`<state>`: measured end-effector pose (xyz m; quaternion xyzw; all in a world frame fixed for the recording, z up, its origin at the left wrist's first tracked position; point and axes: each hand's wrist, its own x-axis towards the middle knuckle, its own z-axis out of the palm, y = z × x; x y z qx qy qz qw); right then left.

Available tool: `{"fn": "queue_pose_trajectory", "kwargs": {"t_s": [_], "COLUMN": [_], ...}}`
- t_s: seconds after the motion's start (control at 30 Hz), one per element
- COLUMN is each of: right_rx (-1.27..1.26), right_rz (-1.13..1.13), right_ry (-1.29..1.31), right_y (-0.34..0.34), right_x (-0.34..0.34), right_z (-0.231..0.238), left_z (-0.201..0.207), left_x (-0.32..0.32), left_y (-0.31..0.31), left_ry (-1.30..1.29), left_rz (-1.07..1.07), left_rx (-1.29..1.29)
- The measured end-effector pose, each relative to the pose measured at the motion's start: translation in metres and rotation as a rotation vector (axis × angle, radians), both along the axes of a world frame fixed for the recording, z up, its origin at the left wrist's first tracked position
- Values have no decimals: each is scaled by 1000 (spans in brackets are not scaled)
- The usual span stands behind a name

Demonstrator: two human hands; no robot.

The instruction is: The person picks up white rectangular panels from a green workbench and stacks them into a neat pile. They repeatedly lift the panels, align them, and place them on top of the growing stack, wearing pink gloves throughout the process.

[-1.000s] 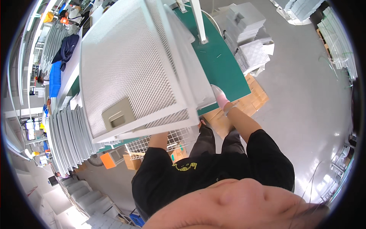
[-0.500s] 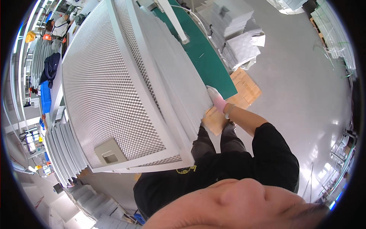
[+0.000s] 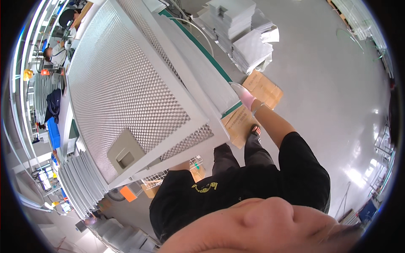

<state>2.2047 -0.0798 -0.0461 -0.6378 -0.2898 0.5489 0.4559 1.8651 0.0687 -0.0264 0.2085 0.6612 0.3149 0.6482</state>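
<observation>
A large silver mesh filter panel [image 3: 122, 80] with a pale frame fills the left half of the view, tilted close up. Its beige recessed latch [image 3: 125, 154] is at the near corner. A second framed mesh panel [image 3: 190, 141] shows beneath it, skewed to the first. To their right, white sheets [image 3: 204, 69] lie over the green tabletop [image 3: 231, 110]. My right hand [image 3: 244, 94], in a white and pink glove, rests at the sheets' right edge with fingers stretched out. My left forearm passes behind the panels, which hide the left hand.
Cardboard [image 3: 263, 89] lies on the floor beside my feet. Stacked white sheets [image 3: 236, 25] stand beyond the table. Several grey panels [image 3: 82, 179] are racked at the left, near a blue bin [image 3: 53, 133]. Co-workers [image 3: 55, 55] sit at the far left.
The two mesh panels have fanned apart at the near end, and the lower one shows more. The white sheets cover more of the green tabletop. My left forearm has come partly into view.
</observation>
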Motion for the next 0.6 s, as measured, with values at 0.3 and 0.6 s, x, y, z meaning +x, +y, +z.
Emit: {"fn": "queue_pose_trajectory", "kwargs": {"t_s": [0.3,0.6], "right_rx": [-54,18], "right_rz": [-119,-226], "right_ry": [280,306], "right_y": [10,6], "right_x": [27,30], "right_z": [40,37], "left_z": [-2,-7], "left_x": [20,16], "left_y": [0,-26], "left_ry": [-15,-80], "left_rz": [-24,-31], "left_rx": [0,-3]}}
